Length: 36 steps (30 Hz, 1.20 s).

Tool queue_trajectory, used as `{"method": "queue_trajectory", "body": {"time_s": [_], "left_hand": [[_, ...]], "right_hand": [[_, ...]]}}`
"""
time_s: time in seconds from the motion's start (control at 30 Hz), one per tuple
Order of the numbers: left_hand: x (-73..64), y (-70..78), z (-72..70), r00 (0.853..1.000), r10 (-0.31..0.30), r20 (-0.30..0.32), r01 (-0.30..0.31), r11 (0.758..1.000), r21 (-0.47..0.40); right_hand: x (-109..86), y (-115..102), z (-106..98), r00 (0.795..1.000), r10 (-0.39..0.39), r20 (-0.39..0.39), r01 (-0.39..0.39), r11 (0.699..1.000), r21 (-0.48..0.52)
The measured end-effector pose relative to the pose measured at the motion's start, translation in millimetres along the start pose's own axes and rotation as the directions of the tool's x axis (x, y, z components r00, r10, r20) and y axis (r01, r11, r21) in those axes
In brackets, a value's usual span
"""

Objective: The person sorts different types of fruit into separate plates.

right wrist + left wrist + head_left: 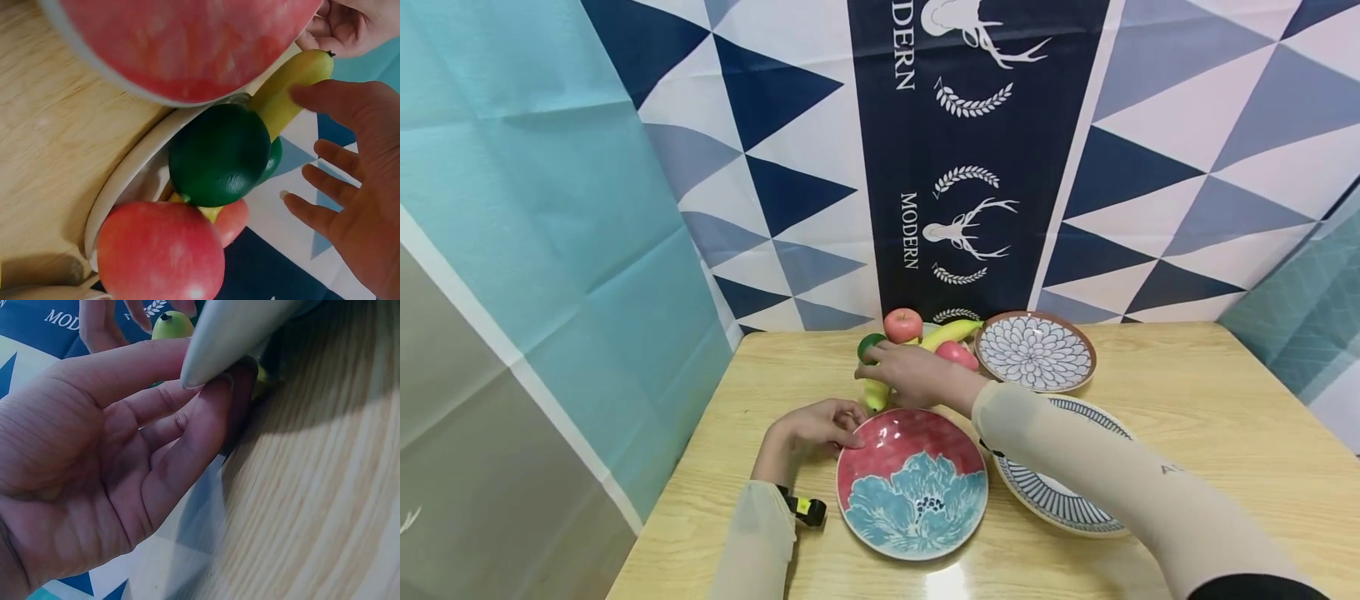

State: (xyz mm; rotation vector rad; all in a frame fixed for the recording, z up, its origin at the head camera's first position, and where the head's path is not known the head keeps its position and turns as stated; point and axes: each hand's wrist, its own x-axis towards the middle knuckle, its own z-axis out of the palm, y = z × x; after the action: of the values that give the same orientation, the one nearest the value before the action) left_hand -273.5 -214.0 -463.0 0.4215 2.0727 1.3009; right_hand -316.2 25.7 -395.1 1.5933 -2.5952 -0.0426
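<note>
My left hand [820, 423] pinches the left rim of a red plate with a blue flower [917, 492], and the plate's edge [244, 331] shows between thumb and fingers in the left wrist view. My right hand [910, 373] reaches across behind that plate, over the fruit. In the right wrist view its fingers are spread, with one fingertip overlapping a yellow banana [290, 87]. Beside the banana lie a dark green fruit [219, 156] and a large red fruit [162, 250]. A pale dish [106, 219] sits under the fruit, partly hidden.
Behind the right hand lie an apple [903, 325], another banana [951, 335] and a pinkish-red fruit [957, 356]. A brown-rimmed petal-patterned plate [1036, 352] stands at the back right. Under the right forearm, a blue-striped plate [1052, 500] is partly covered. A patterned cloth [805, 208] hangs behind the table.
</note>
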Motion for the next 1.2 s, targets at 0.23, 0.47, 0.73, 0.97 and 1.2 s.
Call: {"method": "queue_trajectory", "body": {"time_s": [0.23,0.47,0.73,0.97,1.2], "left_hand": [[-0.4,0.7,2.6,1.000,-0.003,-0.016,0.003,0.999,0.036],[-3.7,-3.8,5.8,1.000,0.011,-0.020,-0.011,1.000,0.021],[-1.2,-0.5,5.4,1.000,0.007,-0.009,-0.006,0.999,0.038],[-0.1,-0.9,5.7,1.000,0.007,0.001,-0.007,0.999,0.045],[0.0,-1.7,6.4,1.000,0.012,-0.005,-0.012,0.999,0.042]], "right_hand": [[9.1,-5,5,0.996,0.020,0.092,-0.017,0.999,-0.032],[16.3,-12,13,0.996,0.002,0.084,0.006,0.995,-0.098],[14.5,-14,19,0.996,0.031,0.081,-0.018,0.987,-0.159],[12.9,-16,25,0.996,0.047,0.072,-0.032,0.978,-0.206],[8.2,-17,16,0.998,0.060,-0.018,-0.062,0.990,-0.123]]}}
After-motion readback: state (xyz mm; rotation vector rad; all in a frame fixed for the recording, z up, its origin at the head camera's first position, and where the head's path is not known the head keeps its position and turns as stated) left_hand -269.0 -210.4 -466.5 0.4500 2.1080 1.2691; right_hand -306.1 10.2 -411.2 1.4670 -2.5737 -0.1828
